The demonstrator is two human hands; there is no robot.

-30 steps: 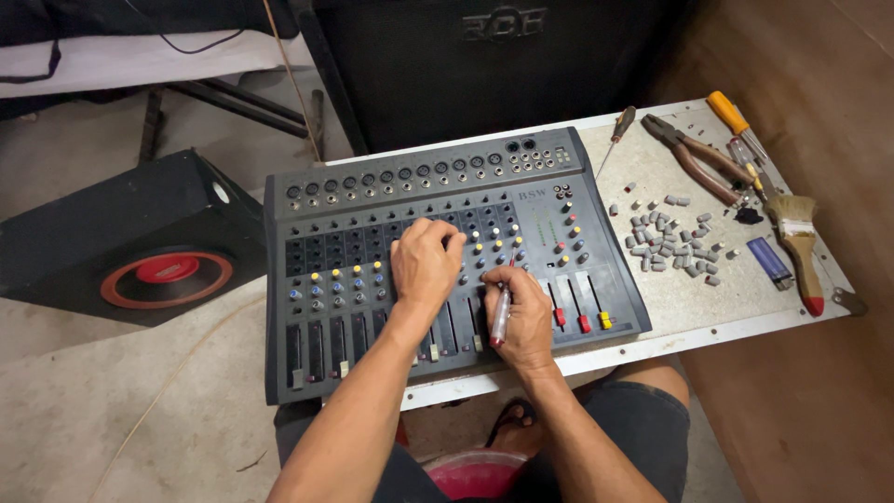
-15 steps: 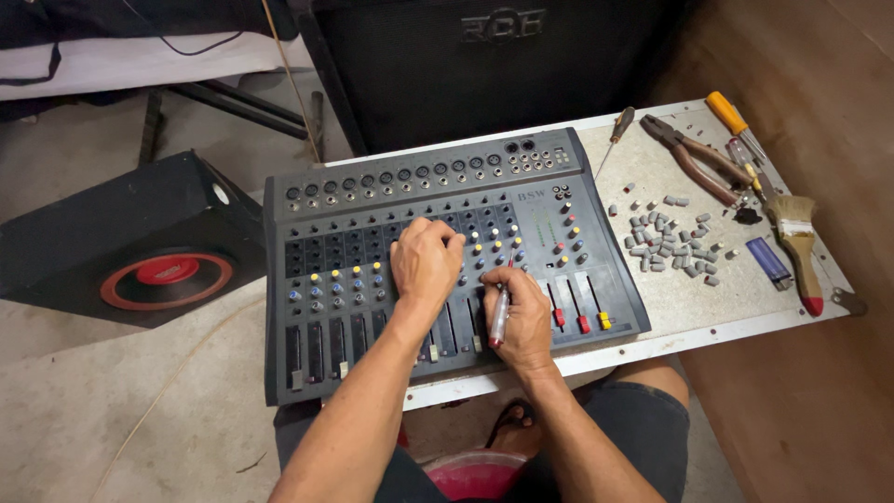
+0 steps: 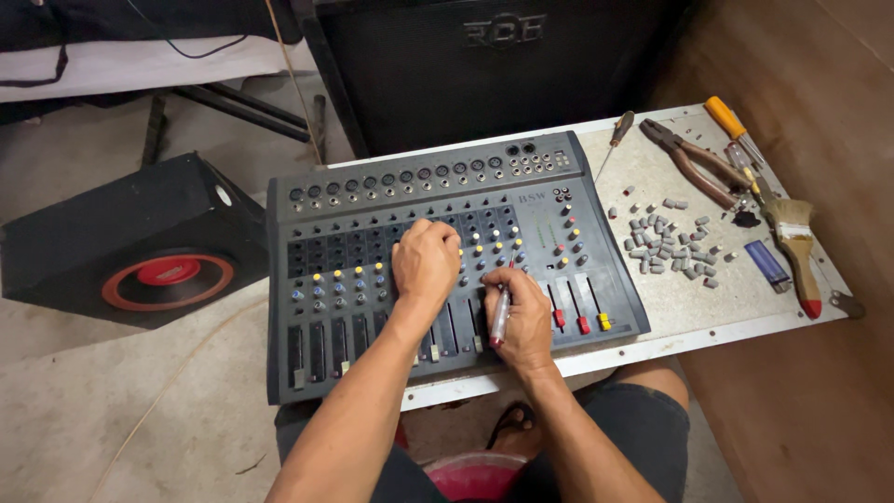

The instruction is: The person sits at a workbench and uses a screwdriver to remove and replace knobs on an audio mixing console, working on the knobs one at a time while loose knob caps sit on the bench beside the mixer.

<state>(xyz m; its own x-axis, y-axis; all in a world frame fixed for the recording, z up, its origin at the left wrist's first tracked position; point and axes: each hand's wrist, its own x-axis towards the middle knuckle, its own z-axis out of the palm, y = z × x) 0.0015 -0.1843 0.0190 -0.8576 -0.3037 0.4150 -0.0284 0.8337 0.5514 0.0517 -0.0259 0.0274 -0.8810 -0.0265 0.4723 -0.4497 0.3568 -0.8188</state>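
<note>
Still unmoved, left hand (image 3: pixel 426 261) curled on mixer (image 3: pixel 447 270) knobs, right hand (image 3: pixel 521 317) pinching screwdriver (image 3: pixel 501 315).

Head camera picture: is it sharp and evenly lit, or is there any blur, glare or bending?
Head view: soft, even light, no hard glare; the mixing console and both hands, left and right, look sharp; faint shadows lie under them; the wide lens bends the board's edges, and the black cabinet behind falls dim.

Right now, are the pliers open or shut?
Open. The pliers lie flat on the white board with their brown handles spread apart, beside the heap of grey knobs.
</note>
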